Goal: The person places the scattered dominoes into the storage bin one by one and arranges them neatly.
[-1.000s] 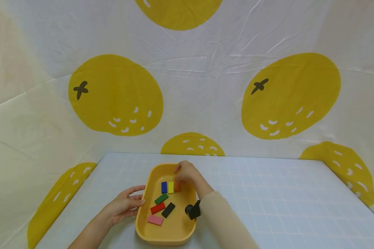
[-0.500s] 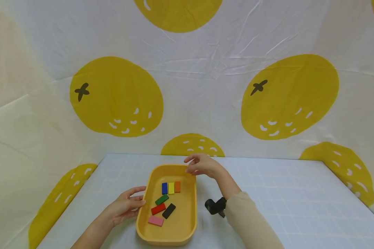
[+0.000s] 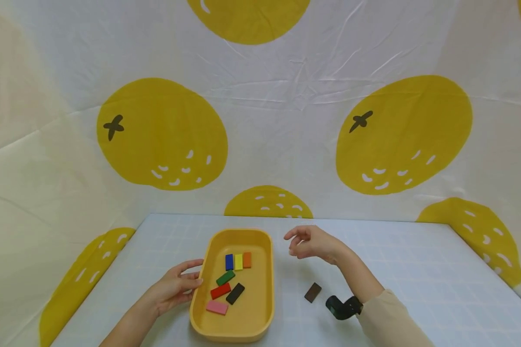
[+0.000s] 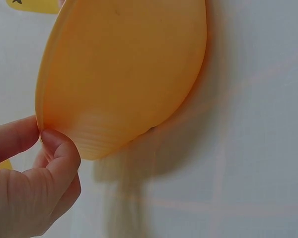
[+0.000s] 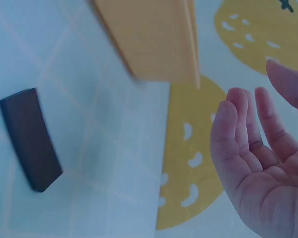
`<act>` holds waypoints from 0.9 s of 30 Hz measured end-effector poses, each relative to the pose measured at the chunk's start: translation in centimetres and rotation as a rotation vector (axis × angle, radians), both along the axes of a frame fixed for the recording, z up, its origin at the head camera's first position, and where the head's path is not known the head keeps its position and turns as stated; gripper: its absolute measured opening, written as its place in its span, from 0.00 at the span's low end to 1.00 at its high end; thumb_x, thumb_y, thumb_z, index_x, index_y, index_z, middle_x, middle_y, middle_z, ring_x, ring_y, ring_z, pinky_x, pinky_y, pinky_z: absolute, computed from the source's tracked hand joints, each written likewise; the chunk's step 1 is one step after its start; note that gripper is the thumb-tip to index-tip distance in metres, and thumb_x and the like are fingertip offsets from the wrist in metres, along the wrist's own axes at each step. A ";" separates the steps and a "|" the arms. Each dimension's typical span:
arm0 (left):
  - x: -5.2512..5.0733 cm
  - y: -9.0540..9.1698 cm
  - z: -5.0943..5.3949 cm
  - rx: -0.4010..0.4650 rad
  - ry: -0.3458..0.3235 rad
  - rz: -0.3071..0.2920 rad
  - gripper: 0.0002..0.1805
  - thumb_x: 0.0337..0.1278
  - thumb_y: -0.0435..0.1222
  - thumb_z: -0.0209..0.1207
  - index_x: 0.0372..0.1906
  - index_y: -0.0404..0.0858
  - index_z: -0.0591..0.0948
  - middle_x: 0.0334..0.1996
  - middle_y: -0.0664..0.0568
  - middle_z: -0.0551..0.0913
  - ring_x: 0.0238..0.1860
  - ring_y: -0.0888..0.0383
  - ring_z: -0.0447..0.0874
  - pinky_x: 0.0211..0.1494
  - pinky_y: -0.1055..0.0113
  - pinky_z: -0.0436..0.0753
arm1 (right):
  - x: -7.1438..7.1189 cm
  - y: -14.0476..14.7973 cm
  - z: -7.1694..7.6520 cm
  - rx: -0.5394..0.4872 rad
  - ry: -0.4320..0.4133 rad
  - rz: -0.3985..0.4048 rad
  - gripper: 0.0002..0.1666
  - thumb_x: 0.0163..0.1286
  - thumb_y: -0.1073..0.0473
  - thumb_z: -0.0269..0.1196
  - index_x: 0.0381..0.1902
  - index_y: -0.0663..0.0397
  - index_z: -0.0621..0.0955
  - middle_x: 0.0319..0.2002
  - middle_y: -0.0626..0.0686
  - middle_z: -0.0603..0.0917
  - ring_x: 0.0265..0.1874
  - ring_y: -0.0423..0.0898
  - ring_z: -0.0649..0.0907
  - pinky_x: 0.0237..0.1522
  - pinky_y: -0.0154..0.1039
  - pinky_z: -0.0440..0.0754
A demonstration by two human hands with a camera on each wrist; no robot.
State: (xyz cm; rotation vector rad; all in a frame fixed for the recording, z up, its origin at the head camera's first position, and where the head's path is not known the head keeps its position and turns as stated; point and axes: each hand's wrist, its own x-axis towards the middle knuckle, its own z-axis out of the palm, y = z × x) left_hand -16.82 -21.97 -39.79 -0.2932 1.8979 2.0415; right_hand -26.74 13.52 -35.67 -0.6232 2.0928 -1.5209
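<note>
My left hand holds the left rim of a yellow plastic tray; the left wrist view shows the thumb at the rim and bent fingers against the outer wall. Inside lie flat rectangular blocks: blue, yellow and orange side by side, then green, red, black and pink. To the tray's right, my right hand hovers with loosely bent fingers, holding nothing. A dark brown block lies on the table nearer me, below that hand.
The table has a pale blue grid-patterned cover. Behind it hangs a white cloth with large yellow fruit prints. A black wrist camera sits on my right wrist.
My right hand has let go of the orange block in the tray, risen over the far right rim and moved right. The brown block has come into view. My left hand stays put.
</note>
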 end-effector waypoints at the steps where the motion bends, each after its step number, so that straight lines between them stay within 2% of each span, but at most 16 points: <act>1: 0.0 0.0 0.0 -0.002 0.002 -0.001 0.36 0.56 0.24 0.57 0.68 0.32 0.56 0.48 0.41 0.76 0.39 0.54 0.77 0.41 0.65 0.80 | 0.2 0.4 -0.3 -0.002 -0.010 0.004 0.21 0.59 0.66 0.62 0.50 0.67 0.74 0.31 0.54 0.79 0.33 0.49 0.79 0.40 0.40 0.80; 14: 0.1 0.0 -0.2 0.010 0.014 -0.010 0.36 0.57 0.24 0.57 0.68 0.31 0.55 0.47 0.42 0.76 0.39 0.54 0.77 0.41 0.65 0.80 | 2.9 5.0 -3.8 -0.036 -0.048 -0.030 0.27 0.56 0.68 0.61 0.53 0.76 0.68 0.31 0.53 0.78 0.33 0.46 0.78 0.37 0.37 0.77; 21: 0.1 0.0 -0.2 -0.002 0.015 0.003 0.36 0.56 0.24 0.58 0.68 0.31 0.56 0.47 0.42 0.77 0.39 0.54 0.77 0.42 0.63 0.80 | 3.7 5.9 -5.4 -0.032 -0.103 -0.103 0.29 0.54 0.69 0.61 0.54 0.74 0.68 0.32 0.54 0.76 0.32 0.46 0.78 0.35 0.37 0.77; 27: 0.0 0.0 -0.2 -0.011 0.015 0.002 0.35 0.56 0.25 0.58 0.68 0.31 0.56 0.46 0.42 0.77 0.39 0.54 0.78 0.43 0.62 0.81 | 4.3 5.9 -6.0 0.019 -0.107 -0.163 0.31 0.50 0.68 0.67 0.51 0.74 0.71 0.29 0.52 0.76 0.26 0.43 0.77 0.30 0.35 0.76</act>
